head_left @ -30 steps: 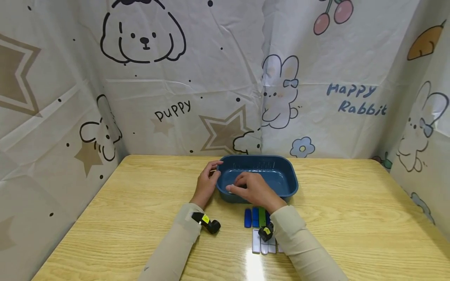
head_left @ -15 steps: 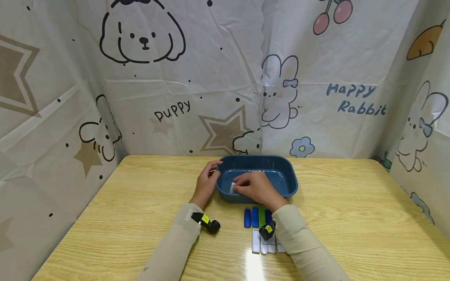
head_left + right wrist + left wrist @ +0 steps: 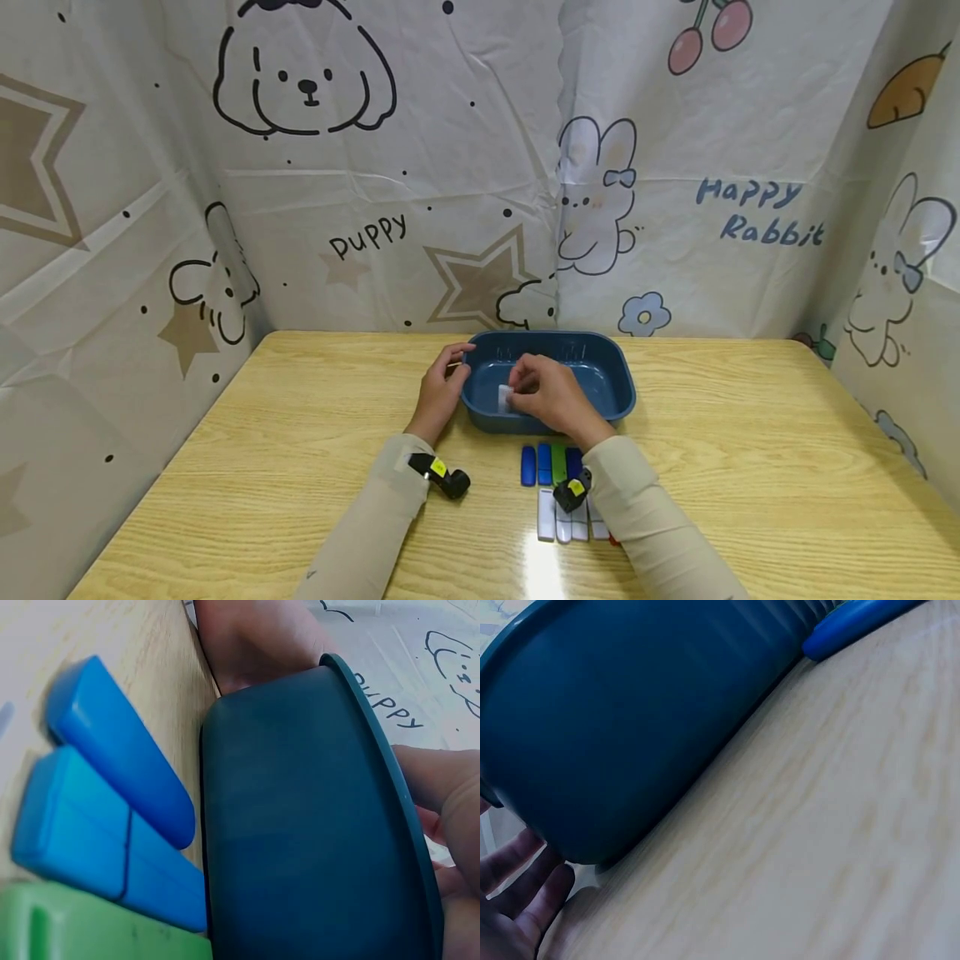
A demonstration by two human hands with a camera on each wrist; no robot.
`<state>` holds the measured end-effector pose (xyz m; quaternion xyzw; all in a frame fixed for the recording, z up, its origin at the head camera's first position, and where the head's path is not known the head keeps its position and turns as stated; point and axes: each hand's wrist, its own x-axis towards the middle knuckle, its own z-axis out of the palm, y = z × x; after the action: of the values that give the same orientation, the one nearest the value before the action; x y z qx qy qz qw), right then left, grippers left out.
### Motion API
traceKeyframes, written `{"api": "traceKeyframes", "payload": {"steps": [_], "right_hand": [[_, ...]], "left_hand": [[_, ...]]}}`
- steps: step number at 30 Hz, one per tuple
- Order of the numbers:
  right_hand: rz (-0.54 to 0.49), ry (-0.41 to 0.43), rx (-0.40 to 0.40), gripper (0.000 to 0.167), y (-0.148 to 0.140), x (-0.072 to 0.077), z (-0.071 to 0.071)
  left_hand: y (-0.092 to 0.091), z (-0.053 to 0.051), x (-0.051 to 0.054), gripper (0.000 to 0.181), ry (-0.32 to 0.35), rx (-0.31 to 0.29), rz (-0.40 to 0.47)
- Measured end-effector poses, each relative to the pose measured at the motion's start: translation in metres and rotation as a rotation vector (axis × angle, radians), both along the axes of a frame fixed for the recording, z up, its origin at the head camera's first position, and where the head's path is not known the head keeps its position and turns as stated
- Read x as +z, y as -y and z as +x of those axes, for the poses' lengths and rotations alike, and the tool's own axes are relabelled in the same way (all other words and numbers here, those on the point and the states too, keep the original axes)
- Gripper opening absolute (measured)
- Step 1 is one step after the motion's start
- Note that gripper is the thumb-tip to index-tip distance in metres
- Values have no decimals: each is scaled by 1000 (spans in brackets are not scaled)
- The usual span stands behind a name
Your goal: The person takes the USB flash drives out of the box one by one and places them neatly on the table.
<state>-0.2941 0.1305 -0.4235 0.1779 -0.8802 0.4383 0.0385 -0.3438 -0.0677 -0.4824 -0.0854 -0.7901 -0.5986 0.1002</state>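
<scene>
At the near left of the blue plastic tub [image 3: 551, 423], my right hand [image 3: 553, 392] pinches a small white stick [image 3: 505, 400] inside the rim. The stick is shaped like a USB flash drive, and the fingers partly cover it. My left hand [image 3: 438, 396] rests against the tub's left end, its fingertips at the rim. In the left wrist view, fingers [image 3: 544, 896] spread by the outer wall. The right wrist view shows the tub's near wall [image 3: 300, 810] between my two hands; the stick is hidden there.
In front of the tub lies a row of similar sticks: a blue stick [image 3: 528, 465], another blue one [image 3: 544, 463], a green stick [image 3: 558, 463] and more. Nearer stand white sticks [image 3: 546, 515], with something red [image 3: 614, 540] partly under my right sleeve. A printed cloth [image 3: 480, 167] hangs behind the table [image 3: 315, 467].
My right hand has shifted slightly right inside the tub, and the white stick has moved right with it, showing more of its face. The left hand has stayed at the tub's end.
</scene>
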Motion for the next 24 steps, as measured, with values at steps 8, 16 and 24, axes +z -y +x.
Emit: {"api": "traceKeyframes", "payload": {"steps": [8, 16, 24], "right_hand": [[-11, -28, -51, 21, 0, 2, 1], [-45, -81, -85, 15, -7, 2, 4], [-78, -78, -89, 16, -13, 18, 14]], "left_hand": [[1, -1, 2, 33, -3, 1, -1], [-2, 0, -3, 32, -6, 1, -10], [0, 1, -1, 33, -7, 2, -17]]}}
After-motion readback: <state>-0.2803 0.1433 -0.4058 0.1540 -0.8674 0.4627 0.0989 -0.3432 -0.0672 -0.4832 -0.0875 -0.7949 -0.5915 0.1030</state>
